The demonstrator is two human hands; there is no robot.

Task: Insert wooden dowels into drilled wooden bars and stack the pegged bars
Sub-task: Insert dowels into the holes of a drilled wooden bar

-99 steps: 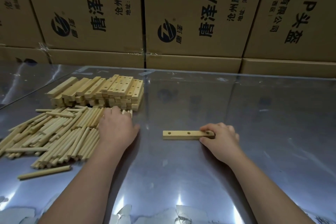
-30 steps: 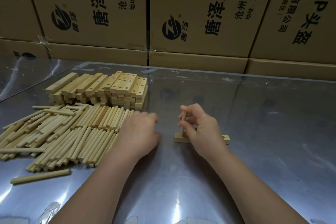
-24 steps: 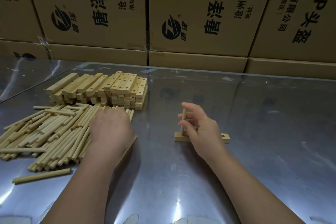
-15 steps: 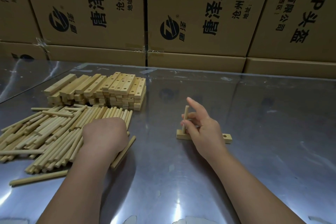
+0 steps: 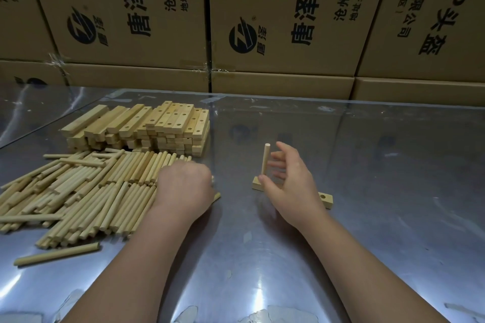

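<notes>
Dowel point(image 5: 265, 160) is standing in bar point(image 5: 325, 198), 10 o'clock of R hand point(image 5: 294, 186), fingers apart beside it. L hand point(image 5: 183, 189) is covering dowel pile point(image 5: 91, 191); can't tell grip.

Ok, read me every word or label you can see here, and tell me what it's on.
"唐泽A", cut off above: left cardboard box and middle cardboard box.
"沧州唐泽", "地址:河": smaller lines on both.
"P头盔", "科技有限公司", "(西区)": right cardboard box.
Small characters beside the round logos: too blurred.
Far-left box print: cut off, unreadable.
Wooden bars, dowels: none.
</notes>
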